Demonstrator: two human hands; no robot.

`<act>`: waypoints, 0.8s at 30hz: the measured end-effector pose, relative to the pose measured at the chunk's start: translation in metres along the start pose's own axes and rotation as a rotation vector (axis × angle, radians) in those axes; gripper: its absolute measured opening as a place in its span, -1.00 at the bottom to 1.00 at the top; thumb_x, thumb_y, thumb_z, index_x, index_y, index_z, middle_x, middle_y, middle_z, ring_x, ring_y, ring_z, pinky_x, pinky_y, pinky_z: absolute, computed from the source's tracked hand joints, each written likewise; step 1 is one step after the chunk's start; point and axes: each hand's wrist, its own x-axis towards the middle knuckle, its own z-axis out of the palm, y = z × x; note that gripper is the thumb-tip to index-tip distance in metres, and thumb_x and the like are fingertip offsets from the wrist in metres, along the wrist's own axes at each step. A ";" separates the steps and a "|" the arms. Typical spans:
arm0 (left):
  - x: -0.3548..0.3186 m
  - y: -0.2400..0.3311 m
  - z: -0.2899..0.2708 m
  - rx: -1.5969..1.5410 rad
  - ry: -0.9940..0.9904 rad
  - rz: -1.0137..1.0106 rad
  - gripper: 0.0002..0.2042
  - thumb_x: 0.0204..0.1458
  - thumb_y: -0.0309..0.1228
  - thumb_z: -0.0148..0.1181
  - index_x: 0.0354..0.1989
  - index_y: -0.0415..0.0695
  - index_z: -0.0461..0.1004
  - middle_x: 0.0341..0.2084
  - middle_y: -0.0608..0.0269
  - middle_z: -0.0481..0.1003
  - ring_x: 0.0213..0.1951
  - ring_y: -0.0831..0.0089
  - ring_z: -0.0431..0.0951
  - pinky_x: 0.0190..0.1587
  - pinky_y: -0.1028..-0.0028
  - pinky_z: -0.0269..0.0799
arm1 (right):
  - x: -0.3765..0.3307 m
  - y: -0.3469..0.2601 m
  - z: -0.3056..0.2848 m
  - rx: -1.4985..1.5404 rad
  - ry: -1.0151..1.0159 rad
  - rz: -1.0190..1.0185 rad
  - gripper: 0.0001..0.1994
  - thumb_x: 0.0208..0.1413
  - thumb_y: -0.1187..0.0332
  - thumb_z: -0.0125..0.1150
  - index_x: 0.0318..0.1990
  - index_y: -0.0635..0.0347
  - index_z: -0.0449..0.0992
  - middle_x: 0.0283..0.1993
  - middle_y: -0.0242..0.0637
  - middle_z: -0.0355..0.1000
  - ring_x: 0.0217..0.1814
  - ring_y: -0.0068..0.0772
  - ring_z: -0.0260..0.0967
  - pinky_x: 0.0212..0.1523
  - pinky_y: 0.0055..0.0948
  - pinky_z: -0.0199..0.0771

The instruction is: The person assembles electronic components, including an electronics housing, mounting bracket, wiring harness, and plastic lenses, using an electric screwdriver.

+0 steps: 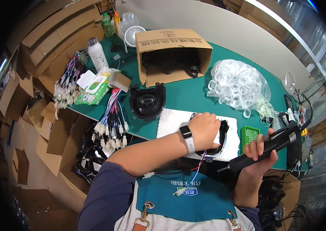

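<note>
My left hand (205, 129), with a white-strapped watch on the wrist, presses down on a black curved plastic housing (220, 144) that lies on a white foam pad (174, 119). Thin red, blue and white wires (197, 169) hang from the housing toward my apron. My right hand (259, 152) grips a black electric screwdriver (269, 148), held slanted beside the pad with its tip pointing down-left. A second black housing (146, 102) lies open side up just left of the pad.
A green table (188, 92) carries an open cardboard box (172, 54), a bag of clear plastic rings (236, 84), a small green tray (249, 134), wire bundles (111, 119), a wipes pack (95, 86), a bottle (96, 54) and a small fan (134, 34). Flattened cartons stand at the left.
</note>
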 end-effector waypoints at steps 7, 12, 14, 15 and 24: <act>-0.123 -0.072 -0.063 -1.181 0.028 -0.099 -0.46 -0.10 -0.26 0.36 0.06 -0.21 0.40 -0.15 0.22 0.49 -0.10 0.43 0.48 -0.04 0.44 0.40 | -0.024 0.016 -0.025 0.116 -0.083 0.152 -0.42 0.06 0.10 0.27 0.15 0.06 0.16 -0.54 -0.40 0.21 -0.67 -0.53 0.17 -0.60 -0.49 0.20; -0.301 -0.071 -0.091 -1.743 0.765 -0.465 -0.61 0.11 -0.29 0.13 0.01 -0.34 0.48 -0.14 -0.06 0.58 -0.14 0.14 0.62 0.00 0.16 0.56 | -0.017 0.035 -0.053 0.113 -0.056 0.226 -0.42 0.08 0.16 0.24 0.19 0.10 0.14 -0.48 -0.40 0.20 -0.62 -0.59 0.16 -0.53 -0.54 0.21; -0.374 -0.118 -0.070 -1.990 0.833 -0.773 -0.63 0.16 -0.27 0.05 -0.01 -0.31 0.50 -0.13 -0.04 0.58 -0.13 0.14 0.62 0.01 0.16 0.55 | -0.011 0.052 -0.067 0.142 -0.011 0.270 -0.39 0.07 0.16 0.26 0.21 0.11 0.13 -0.48 -0.38 0.21 -0.61 -0.58 0.18 -0.52 -0.54 0.25; -0.414 -0.141 -0.051 -2.116 0.860 -0.918 -0.64 0.18 -0.26 0.01 -0.03 -0.29 0.51 -0.12 -0.03 0.57 -0.12 0.14 0.62 0.02 0.16 0.55 | -0.007 0.060 -0.073 0.157 0.006 0.291 -0.41 0.11 0.17 0.21 0.23 0.11 0.11 -0.46 -0.38 0.20 -0.58 -0.58 0.19 -0.47 -0.54 0.26; -0.543 -0.242 0.093 -1.567 1.737 -1.799 -0.50 0.11 0.22 0.03 -0.38 -0.01 0.47 -0.54 0.36 0.47 -0.41 0.34 0.51 -0.25 0.32 0.46 | 0.005 0.074 -0.087 0.211 0.171 0.418 -0.50 0.24 0.21 0.02 0.28 0.12 0.12 -0.38 -0.39 0.15 -0.46 -0.59 0.19 -0.33 -0.53 0.40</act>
